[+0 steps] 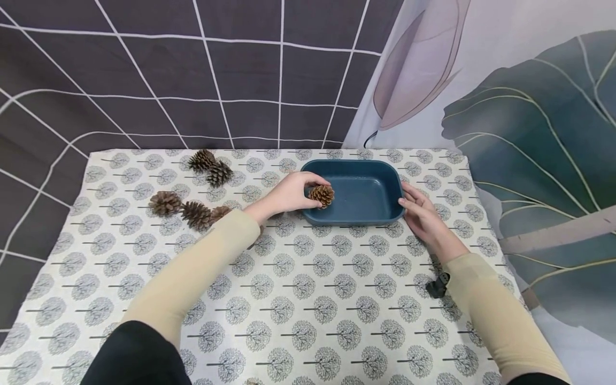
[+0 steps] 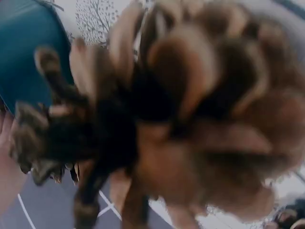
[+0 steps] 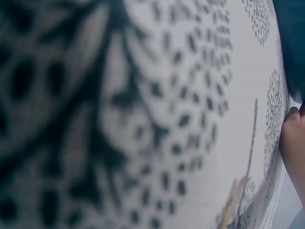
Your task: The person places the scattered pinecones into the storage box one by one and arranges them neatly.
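Note:
My left hand point(image 1: 287, 193) pinches a brown pine cone point(image 1: 321, 196) between thumb and fingers. It holds the cone over the left rim of a blue rectangular basin point(image 1: 353, 219). My right hand point(image 1: 422, 213) rests against the basin's right end, thumb at the rim and fingers along the outer wall. Blurred and very close, a pine cone point(image 2: 190, 109) fills most of the left wrist view, with part of the left hand point(image 2: 7, 167) at the edge. In the right wrist view, the right hand point(image 3: 293, 148) shows beside the basin point(image 3: 291, 47).
Two pine cones point(image 1: 218, 173) lie near the table's back edge. Nearer, a row of cones point(image 1: 165, 203) runs toward the left sleeve, which partly covers it. A tree-patterned cloth point(image 1: 327, 321) covers the table. Behind stands a dark backdrop with white lines point(image 1: 245, 69).

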Tool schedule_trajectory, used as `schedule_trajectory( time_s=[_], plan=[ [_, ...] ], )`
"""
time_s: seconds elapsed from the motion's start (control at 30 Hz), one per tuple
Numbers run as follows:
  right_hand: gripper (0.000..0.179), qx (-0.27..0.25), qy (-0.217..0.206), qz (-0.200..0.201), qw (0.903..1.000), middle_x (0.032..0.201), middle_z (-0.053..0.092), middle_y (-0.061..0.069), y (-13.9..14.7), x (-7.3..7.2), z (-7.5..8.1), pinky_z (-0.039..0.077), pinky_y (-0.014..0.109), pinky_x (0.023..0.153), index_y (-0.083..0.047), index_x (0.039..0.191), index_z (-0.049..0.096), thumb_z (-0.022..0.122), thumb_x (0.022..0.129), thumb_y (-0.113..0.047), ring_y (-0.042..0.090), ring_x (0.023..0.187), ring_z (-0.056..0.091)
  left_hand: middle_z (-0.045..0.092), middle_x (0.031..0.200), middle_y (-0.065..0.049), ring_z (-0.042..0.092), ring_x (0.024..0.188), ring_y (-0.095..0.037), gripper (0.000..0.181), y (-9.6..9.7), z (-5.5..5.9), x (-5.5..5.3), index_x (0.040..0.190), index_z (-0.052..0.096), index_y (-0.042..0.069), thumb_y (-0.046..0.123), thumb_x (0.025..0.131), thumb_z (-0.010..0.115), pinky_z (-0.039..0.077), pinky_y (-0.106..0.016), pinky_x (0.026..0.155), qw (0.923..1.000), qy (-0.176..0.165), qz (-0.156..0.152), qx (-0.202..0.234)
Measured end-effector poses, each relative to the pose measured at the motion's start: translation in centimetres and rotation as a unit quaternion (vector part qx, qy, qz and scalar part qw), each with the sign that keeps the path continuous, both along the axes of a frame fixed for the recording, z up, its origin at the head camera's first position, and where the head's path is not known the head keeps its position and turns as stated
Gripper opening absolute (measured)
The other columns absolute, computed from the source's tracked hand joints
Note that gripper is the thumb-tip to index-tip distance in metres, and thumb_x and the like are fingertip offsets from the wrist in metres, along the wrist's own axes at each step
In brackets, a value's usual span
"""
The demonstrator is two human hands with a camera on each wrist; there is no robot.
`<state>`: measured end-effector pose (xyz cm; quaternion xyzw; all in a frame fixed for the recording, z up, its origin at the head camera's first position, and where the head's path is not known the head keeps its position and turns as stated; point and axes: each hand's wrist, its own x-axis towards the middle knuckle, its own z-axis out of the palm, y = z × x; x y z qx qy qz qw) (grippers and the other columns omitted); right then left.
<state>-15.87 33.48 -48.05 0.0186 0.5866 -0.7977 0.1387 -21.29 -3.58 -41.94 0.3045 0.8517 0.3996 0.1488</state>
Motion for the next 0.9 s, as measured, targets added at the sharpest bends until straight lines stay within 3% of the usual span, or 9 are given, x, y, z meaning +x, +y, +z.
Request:
schedule_trajectory(
  time_s=[0.17, 0.33, 0.63, 0.9],
  plan=[
    [0.076, 0.001, -0.001, -0.006, 1.0000, 0.176, 0.002, 0.023, 0.0, 0.1, 0.0, 0.050, 0.012, 0.111, 0.004, 0.167, 0.006, 0.052, 0.107, 0.003, -0.005, 0.127, 0.061, 0.070, 0.143, -0.010, 0.061, 0.138, -0.030, 0.051, 0.4, -0.1, -0.7, 0.136, 0.071, 0.010, 0.015, 0.088, 0.086, 0.044, -0.044, 0.125, 0.9952, 0.047, -0.055, -0.066],
    [0.075, 0.002, 0.000, -0.005, 1.0000, 0.176, 0.001, 0.023, -0.1, 0.1, 0.1, 0.050, 0.012, 0.110, 0.005, 0.167, 0.005, 0.051, 0.107, 0.003, -0.004, 0.127, 0.061, 0.067, 0.146, -0.010, 0.059, 0.141, -0.031, 0.051, 0.9, 0.0, -0.9, 0.138, 0.070, 0.011, 0.018, 0.089, 0.085, 0.042, -0.046, 0.127, 0.9863, 0.065, -0.096, -0.117],
    [0.077, 0.006, -0.005, -0.003, 1.0000, 0.178, -0.001, 0.022, 0.0, 0.1, 0.3, 0.049, 0.011, 0.111, 0.004, 0.167, 0.003, 0.051, 0.107, 0.003, -0.008, 0.124, 0.061, 0.068, 0.144, -0.005, 0.062, 0.138, -0.027, 0.049, 1.5, 0.2, -0.9, 0.136, 0.070, 0.017, 0.017, 0.089, 0.084, 0.047, -0.047, 0.123, 0.9743, 0.073, -0.125, -0.173],
    [0.077, -0.003, -0.003, -0.005, 1.0000, 0.175, 0.001, 0.023, -0.2, 0.1, 0.2, 0.049, 0.012, 0.111, 0.005, 0.167, 0.005, 0.052, 0.107, 0.003, -0.004, 0.127, 0.060, 0.068, 0.145, -0.005, 0.062, 0.138, -0.028, 0.049, 1.7, 0.0, -1.0, 0.136, 0.071, 0.017, 0.015, 0.088, 0.084, 0.048, -0.047, 0.122, 0.9694, 0.084, -0.136, -0.186]
  ],
)
